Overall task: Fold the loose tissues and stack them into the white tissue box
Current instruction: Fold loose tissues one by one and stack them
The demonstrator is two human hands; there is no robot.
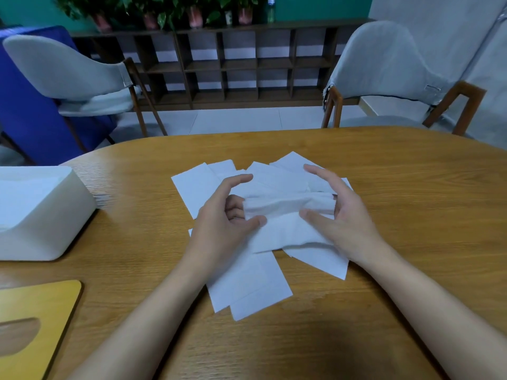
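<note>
- Head view: both hands meet over a scatter of loose tissues [197, 187] at the middle of the wooden table [411, 215].
- One held tissue [285, 229] is raised just above the scatter. It is white, soft and wrinkled, with its far edge rolled over into a rumpled band and its near part hanging in a flatter flap.
- Left hand [225, 212] pinches the left end of the held tissue, thumb on top and curled fingers beneath, the forefinger stretched out above.
- Right hand [337, 215] grips the right end the same way, thumb pressed on the near flap and the other fingers curved behind the rolled band.
- The loose tissues lie flat as crisp rectangles, overlapping at odd angles, some under the forearms.
- White tissue box [41, 212] stands open-topped at the left edge of the table, well apart from the scatter; its contents cannot be made out.
- Nearer, a yellow lid [35, 319] with an oval slot lies flat.
</note>
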